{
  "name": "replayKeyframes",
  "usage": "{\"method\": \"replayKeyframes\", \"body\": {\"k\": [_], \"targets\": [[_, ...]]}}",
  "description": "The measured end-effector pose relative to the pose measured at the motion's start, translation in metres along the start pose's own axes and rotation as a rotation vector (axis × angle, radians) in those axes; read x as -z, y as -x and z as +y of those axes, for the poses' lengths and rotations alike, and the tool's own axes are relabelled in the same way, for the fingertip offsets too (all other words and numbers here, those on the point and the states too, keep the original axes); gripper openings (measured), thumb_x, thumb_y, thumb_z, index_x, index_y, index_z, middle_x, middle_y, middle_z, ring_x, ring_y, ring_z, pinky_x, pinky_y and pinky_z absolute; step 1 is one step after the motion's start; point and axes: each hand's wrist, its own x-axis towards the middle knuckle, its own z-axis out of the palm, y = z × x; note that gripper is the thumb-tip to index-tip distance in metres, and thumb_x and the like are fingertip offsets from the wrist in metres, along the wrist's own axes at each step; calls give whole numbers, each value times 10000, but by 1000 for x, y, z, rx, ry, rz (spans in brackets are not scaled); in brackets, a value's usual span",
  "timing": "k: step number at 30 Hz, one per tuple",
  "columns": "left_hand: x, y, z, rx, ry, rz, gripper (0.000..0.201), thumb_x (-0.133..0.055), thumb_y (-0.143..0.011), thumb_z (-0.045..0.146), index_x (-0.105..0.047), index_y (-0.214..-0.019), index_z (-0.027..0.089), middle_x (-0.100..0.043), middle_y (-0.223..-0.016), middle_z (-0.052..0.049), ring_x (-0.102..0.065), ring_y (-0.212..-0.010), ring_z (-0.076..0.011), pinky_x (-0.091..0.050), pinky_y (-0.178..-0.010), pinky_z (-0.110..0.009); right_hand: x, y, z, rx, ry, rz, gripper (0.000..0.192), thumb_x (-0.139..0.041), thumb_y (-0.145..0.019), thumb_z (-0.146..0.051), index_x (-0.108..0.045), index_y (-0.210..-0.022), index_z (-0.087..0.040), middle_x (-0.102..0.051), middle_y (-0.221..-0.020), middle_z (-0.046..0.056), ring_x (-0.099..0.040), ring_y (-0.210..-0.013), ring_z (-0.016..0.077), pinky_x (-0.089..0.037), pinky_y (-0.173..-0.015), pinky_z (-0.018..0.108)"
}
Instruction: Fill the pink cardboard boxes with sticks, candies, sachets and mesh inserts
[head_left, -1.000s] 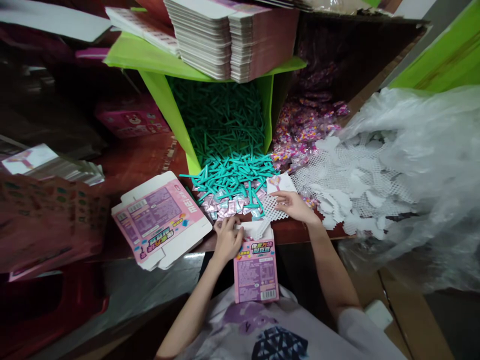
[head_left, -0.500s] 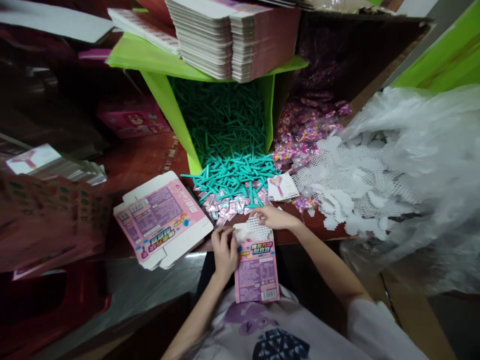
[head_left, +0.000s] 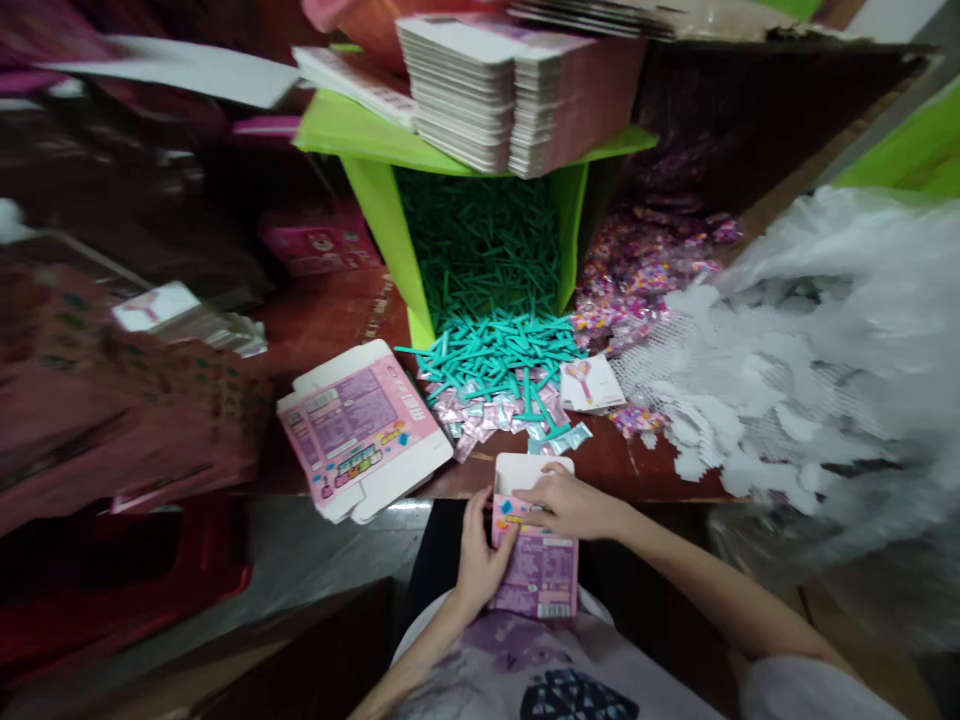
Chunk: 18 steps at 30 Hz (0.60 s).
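A small pink printed box [head_left: 541,572] stands on end in my lap, its white top flap [head_left: 525,470] open toward the table edge. My left hand [head_left: 480,555] grips the box's left side. My right hand [head_left: 570,505] lies across its upper front, fingers curled over the box near the opening. Just beyond the box, on the table, lie small pink sachets [head_left: 491,415], loose teal sticks [head_left: 499,350] and a small card with a heart wand picture [head_left: 591,384].
A green box [head_left: 390,225] on its side spills teal sticks, with flat cartons [head_left: 510,95] stacked on top. A flat pink carton [head_left: 360,428] lies left. White mesh pieces [head_left: 750,400], clear plastic [head_left: 862,300] and bead packets [head_left: 645,270] fill the right side.
My right hand carried a white mesh piece from the table to the box's opening, and now rests on the box front. The box has come closer to me, off the table edge.
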Motion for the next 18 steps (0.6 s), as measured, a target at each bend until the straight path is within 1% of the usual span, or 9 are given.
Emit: {"method": "replayKeyframes", "body": {"k": [3,5,6,7,9,12,14,15,18], "targets": [[5,-2,3,57,135,-104,596,-583,-810,372,-336,-1326,206,-443,-1282,-123,-461,-1147,-253,-369,-980,-422,-20,28,-4,-23,-20,297,322,-500,-894,-347,-586,-1190,-254,-655,-1091,82,-536,-1081,245,-265,-1005,457],[10,-4,4,53,252,-169,638,-624,-770,437,-367,-1306,204,-472,-1236,-111,-485,-1095,-249,-393,-937,-391,-42,40,0,-148,-115,735,313,-559,-845,-354,-617,-1133,-248,-644,-1119,77,-527,-1095,257,-307,-988,449],[14,-6,4,33,288,-201,660,-641,-745,470,-386,-1292,204,-481,-1207,-103,-487,-1076,-248,-395,-922,-382,-53,43,3,-282,-248,973,332,-564,-833,-370,-613,-1127,-224,-637,-1130,83,-535,-1087,255,-338,-979,437],[18,-8,5,4,301,-227,675,-646,-728,502,-402,-1281,203,-484,-1176,-96,-483,-1060,-247,-394,-910,-375,-64,45,6,-425,-440,1107,365,-570,-820,-400,-605,-1132,-213,-630,-1147,81,-546,-1076,252,-374,-960,418],[24,-11,8,-56,271,-266,654,-625,-719,553,-453,-1238,195,-486,-1086,-77,-476,-1004,-232,-390,-875,-356,-81,44,11,-628,-898,1098,417,-605,-763,-468,-636,-1069,-186,-655,-1100,81,-585,-1022,269,-448,-892,401],[27,-15,16,-77,242,-280,483,-529,-771,588,-581,-992,161,-464,-922,-49,-466,-876,-189,-388,-805,-320,-86,35,14,-701,-1397,804,459,-716,-613,-444,-681,-965,-152,-704,-941,94,-640,-907,314,-502,-803,431],[23,-20,21,-22,273,-208,412,-467,-829,542,-593,-842,150,-469,-945,-58,-468,-898,-184,-377,-834,-321,-82,28,14,-683,-1524,664,497,-767,-523,-332,-683,-974,-141,-714,-878,100,-657,-860,333,-512,-779,458],[19,-22,23,16,313,-154,373,-458,-849,502,-593,-861,155,-483,-992,-66,-474,-932,-186,-372,-860,-326,-80,26,14,-671,-1541,629,511,-774,-500,-288,-684,-982,-142,-716,-875,102,-659,-860,339,-516,-773,463],[6,-29,23,105,522,-41,328,-488,-856,407,-541,-1088,182,-565,-1036,-72,-529,-940,-183,-402,-843,-328,-80,21,9,-580,-1486,709,430,-758,-552,-336,-702,-939,-156,-692,-1013,114,-632,-963,346,-527,-785,439]]}}
